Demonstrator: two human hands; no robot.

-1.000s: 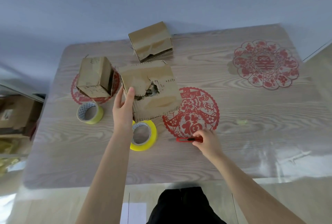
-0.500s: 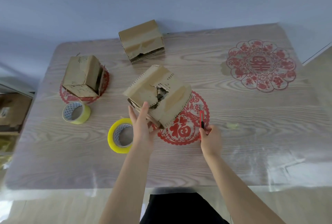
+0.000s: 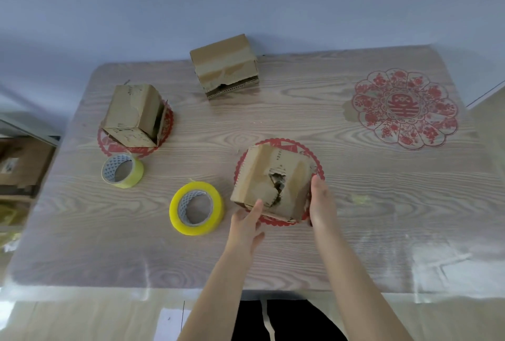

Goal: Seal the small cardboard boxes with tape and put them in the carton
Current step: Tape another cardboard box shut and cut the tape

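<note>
Both hands steady a torn small box on a red paper cutout mid-table: the left hand touches its near edge with loose fingers, and the right hand lies flat against its right side. Its top gapes untaped. Two more boxes wait behind, and two tape rolls lie unheld. Sealing looks barely begun, with nothing packed.

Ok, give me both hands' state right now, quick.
Left hand: open, fingers touching the near edge of the torn cardboard box.
Right hand: open, straight fingers against that box's right side.
</note>
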